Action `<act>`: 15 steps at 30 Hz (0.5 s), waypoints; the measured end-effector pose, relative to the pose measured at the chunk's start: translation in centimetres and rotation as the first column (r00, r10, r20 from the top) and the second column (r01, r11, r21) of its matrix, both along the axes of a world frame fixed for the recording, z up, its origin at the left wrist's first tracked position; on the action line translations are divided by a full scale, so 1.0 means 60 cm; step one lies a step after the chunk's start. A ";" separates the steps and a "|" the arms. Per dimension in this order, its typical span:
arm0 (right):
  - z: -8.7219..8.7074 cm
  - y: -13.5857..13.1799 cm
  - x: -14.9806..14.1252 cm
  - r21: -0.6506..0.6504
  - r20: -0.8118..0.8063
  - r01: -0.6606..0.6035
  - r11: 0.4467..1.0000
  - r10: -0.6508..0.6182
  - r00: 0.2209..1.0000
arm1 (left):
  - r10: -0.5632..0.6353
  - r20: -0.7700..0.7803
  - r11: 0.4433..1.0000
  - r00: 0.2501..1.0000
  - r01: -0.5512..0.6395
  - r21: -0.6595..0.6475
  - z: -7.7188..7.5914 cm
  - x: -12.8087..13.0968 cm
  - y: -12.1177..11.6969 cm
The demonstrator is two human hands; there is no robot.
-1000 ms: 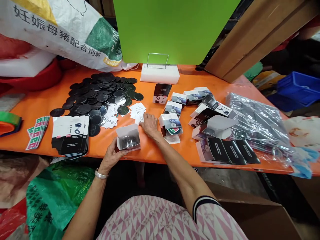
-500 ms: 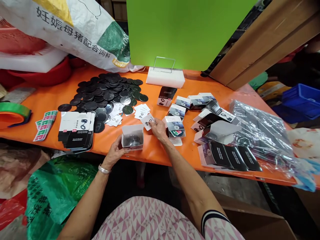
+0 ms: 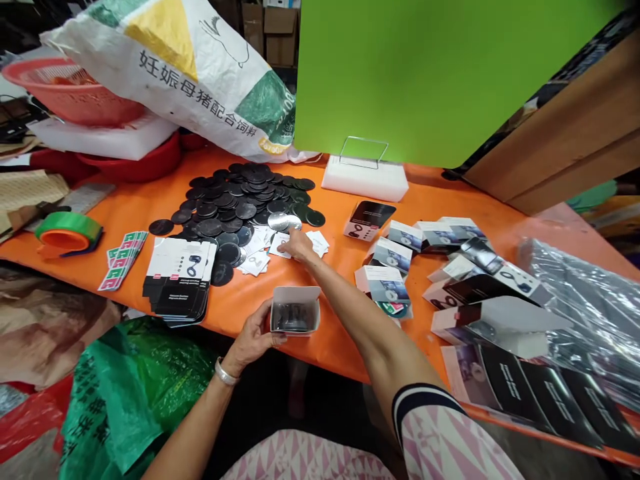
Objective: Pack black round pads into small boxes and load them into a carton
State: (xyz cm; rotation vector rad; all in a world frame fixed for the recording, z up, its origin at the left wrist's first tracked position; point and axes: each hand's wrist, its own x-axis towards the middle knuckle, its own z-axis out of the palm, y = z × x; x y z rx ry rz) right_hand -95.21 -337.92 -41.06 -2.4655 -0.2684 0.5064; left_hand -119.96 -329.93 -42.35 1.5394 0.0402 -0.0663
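Left hand (image 3: 253,338)'s gripping a box (image 3: 296,315) lower centre — right hand (image 3: 299,247)'s pinching a card (image 3: 278,245) mid-frame, by the discs (image 3: 231,204).

The held box (image 3: 299,295) is smooth card, the leaflets (image 3: 255,262) matt paper, the black discs (image 3: 245,200) glossy.

I have the right hand (image 3: 299,247) over at the black discs (image 3: 245,190) now.
No longer just beside the open box (image 3: 299,296), it holds its white card (image 3: 278,244) by the silvery disc (image 3: 284,221); my view has swung left, taking in more of the red basket (image 3: 103,107).
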 end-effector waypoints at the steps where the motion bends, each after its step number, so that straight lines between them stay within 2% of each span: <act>1: 0.002 0.006 0.001 -0.025 -0.009 0.001 1.000 -0.001 1.000 | -0.004 -0.002 1.000 1.000 0.004 0.009 0.000 0.000 0.000; 5: 0.014 0.007 -0.009 -0.050 0.000 0.011 0.999 -0.011 1.000 | -0.016 0.004 1.000 1.000 0.016 0.001 -0.003 0.002 0.001; 7: 0.020 -0.010 -0.019 0.020 0.002 0.033 0.999 -0.033 0.999 | -0.018 0.014 1.000 1.000 0.018 -0.022 -0.004 0.003 0.000; 9: 0.028 -0.044 -0.034 0.165 -0.004 0.090 0.982 -0.090 0.996 | -0.012 0.019 1.000 1.000 0.013 -0.014 -0.005 0.004 -0.001; 10: 0.034 -0.068 -0.044 0.261 0.003 0.126 0.957 -0.131 0.991 | -0.009 0.020 1.000 1.000 0.009 -0.003 -0.006 0.004 -0.001; 12: 0.057 -0.126 -0.076 0.460 0.053 0.163 0.873 -0.210 0.976 | -0.003 0.019 1.000 1.000 0.002 0.014 -0.006 0.005 -0.001; 14: 0.095 -0.188 -0.123 0.608 0.154 0.110 0.786 -0.252 0.955 | -0.005 0.017 1.000 1.000 0.005 0.013 -0.004 0.004 -0.004; 15: 0.116 -0.215 -0.153 0.632 0.216 0.054 0.773 -0.242 0.946 | -0.010 0.020 1.000 1.000 0.010 0.007 -0.002 0.004 -0.007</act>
